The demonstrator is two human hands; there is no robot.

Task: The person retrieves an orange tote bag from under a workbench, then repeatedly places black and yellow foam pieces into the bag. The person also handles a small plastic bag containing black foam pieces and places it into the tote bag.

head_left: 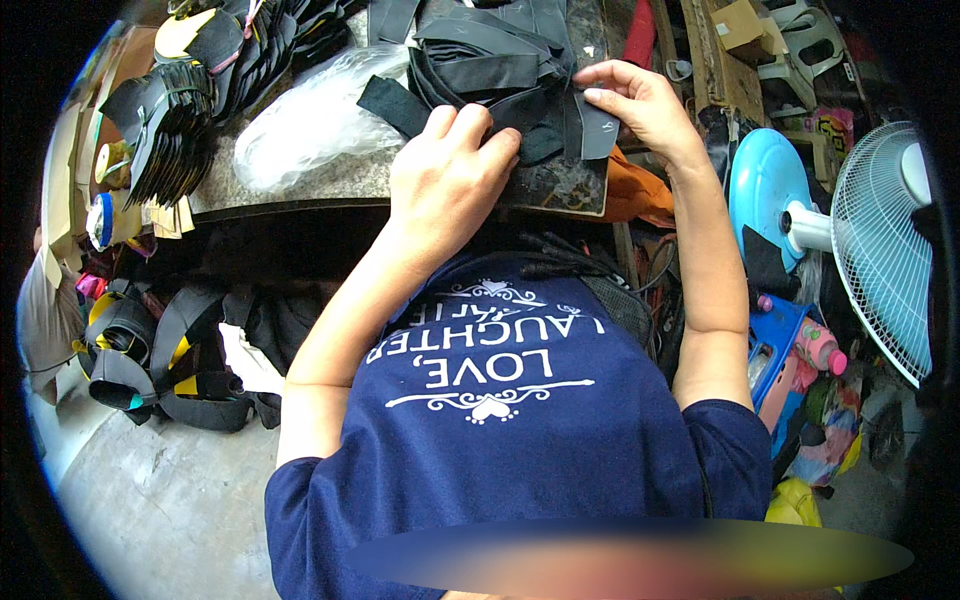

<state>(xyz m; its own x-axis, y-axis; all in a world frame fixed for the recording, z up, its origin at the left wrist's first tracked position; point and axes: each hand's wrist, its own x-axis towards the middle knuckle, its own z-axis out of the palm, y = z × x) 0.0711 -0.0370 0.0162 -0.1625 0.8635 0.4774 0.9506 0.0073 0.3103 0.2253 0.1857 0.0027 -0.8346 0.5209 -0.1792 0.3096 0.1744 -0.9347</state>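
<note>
A pile of flat black strips [490, 72] lies near the front edge of the worktable [290, 200]. My left hand [450, 175] rests at the near side of the pile, its fingers curled down over a dark strip [392, 106] that sticks out to the left. What the fingertips grip is partly hidden. On the pile's right side, my right hand [645, 108] pinches the edge of a short black piece [597, 132] with faint light marks, thumb in front. That piece reaches down to the table's edge.
A crumpled clear plastic bag [315, 125] lies left of the pile, beside stacked black cut pieces [175, 130]. To the right stand a blue-based fan [880, 235] and a blue basket [775, 340]. Orange cloth [640, 190] hangs by the table corner. Black rolled pieces [190, 350] sit low left.
</note>
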